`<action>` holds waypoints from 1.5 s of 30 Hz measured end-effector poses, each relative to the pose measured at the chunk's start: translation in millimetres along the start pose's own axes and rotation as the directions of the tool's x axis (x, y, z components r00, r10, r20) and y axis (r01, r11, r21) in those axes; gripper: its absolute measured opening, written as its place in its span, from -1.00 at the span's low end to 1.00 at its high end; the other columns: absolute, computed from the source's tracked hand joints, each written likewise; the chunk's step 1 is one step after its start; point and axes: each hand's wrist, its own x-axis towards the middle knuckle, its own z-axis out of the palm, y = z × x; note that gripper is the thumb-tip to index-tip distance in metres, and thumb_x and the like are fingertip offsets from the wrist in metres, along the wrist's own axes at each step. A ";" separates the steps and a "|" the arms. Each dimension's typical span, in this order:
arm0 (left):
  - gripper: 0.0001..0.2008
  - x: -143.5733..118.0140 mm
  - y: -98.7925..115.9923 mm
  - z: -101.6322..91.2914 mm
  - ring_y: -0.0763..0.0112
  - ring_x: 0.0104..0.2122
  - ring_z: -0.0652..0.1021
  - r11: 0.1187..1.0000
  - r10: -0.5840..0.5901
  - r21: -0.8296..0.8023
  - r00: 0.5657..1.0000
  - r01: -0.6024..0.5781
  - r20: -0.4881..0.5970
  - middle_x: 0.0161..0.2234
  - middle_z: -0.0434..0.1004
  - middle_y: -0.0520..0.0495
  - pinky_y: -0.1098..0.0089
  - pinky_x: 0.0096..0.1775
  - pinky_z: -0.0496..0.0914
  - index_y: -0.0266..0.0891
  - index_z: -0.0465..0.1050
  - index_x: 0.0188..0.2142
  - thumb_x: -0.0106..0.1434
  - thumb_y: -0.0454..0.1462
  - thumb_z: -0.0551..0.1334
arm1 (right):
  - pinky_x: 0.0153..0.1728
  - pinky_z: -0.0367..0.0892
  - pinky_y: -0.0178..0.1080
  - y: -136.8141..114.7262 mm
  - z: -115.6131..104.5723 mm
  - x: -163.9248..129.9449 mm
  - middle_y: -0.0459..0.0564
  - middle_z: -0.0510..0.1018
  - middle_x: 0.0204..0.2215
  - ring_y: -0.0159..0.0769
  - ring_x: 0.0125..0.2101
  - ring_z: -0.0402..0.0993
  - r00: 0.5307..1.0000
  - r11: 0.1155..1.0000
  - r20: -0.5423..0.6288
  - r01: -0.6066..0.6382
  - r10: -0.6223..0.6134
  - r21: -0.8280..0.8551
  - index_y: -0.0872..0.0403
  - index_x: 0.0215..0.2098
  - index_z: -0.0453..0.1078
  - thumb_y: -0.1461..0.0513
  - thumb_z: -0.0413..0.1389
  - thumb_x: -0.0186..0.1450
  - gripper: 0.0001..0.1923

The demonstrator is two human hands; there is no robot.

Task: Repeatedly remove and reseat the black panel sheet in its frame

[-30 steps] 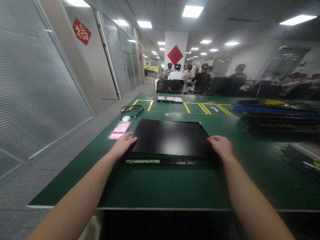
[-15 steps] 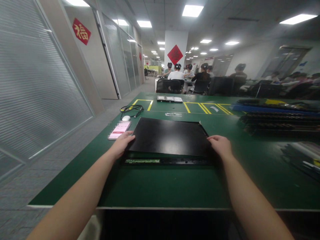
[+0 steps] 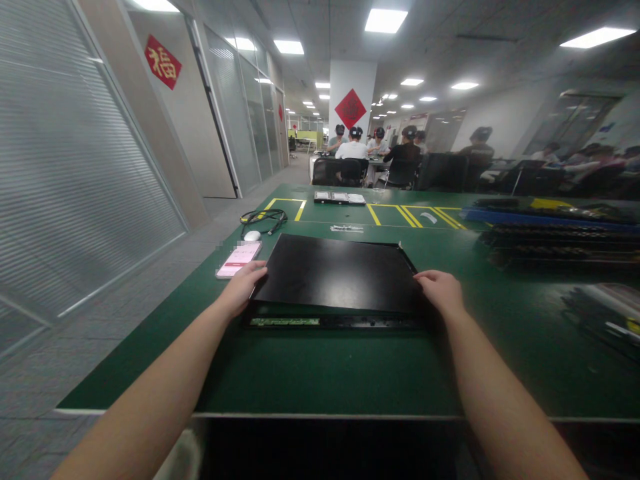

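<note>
A flat black panel (image 3: 340, 272) lies on the green table (image 3: 325, 373) in front of me, resting on a black frame whose near edge shows a strip of green circuit board (image 3: 285, 322). My left hand (image 3: 243, 285) grips the panel's near left corner. My right hand (image 3: 441, 291) grips its near right corner. The panel's near edge sits slightly raised above the frame.
A phone (image 3: 239, 259) with a lit pink screen lies left of the panel, with a white mouse (image 3: 252, 235) and a coiled black cable (image 3: 264, 218) behind it. Stacked black trays (image 3: 560, 243) fill the right side. Several seated people (image 3: 380, 150) are at far tables.
The panel has shifted slightly away from me and its far edge sits a little higher. My left hand slid a bit left along the corner; my right hand stayed put.
</note>
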 end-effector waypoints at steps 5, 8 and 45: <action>-0.75 2.0 0.1 0.4 0.25 -0.40 0.69 0.999 -0.011 -0.037 1.000 0.012 0.017 -0.45 0.68 -0.07 0.41 -0.40 0.51 -0.30 0.58 -0.13 0.18 -0.43 0.26 | -0.32 0.32 -0.23 -0.1 -0.2 0.7 0.00 0.69 -0.35 -0.16 -0.32 0.55 1.000 1.000 -0.003 0.000 0.000 -0.020 -0.02 -0.29 0.70 0.22 0.12 0.18 -0.72; -0.72 1.5 0.6 0.9 0.25 -0.40 0.70 0.999 -0.011 -0.053 1.000 0.011 0.008 -0.46 0.69 -0.08 0.43 -0.43 0.51 -0.30 0.59 -0.12 0.17 -0.45 0.26 | -0.32 0.31 -0.23 0.7 0.3 1.1 0.00 0.68 -0.36 -0.17 -0.32 0.55 1.000 1.000 -0.003 -0.002 0.002 -0.015 -0.02 -0.29 0.69 0.22 0.12 0.18 -0.72; -0.67 1.8 1.1 0.5 0.32 -0.39 0.70 0.984 -0.030 -0.178 0.999 0.034 0.022 -0.41 0.71 -0.12 0.48 -0.41 0.52 -0.35 0.60 -0.11 0.18 -0.53 0.20 | -0.28 0.34 -0.19 -1.3 -2.5 0.4 0.00 0.67 -0.40 -0.14 -0.34 0.56 0.999 1.000 0.026 -0.022 0.022 -0.006 -0.03 -0.28 0.70 0.21 0.12 0.19 -0.72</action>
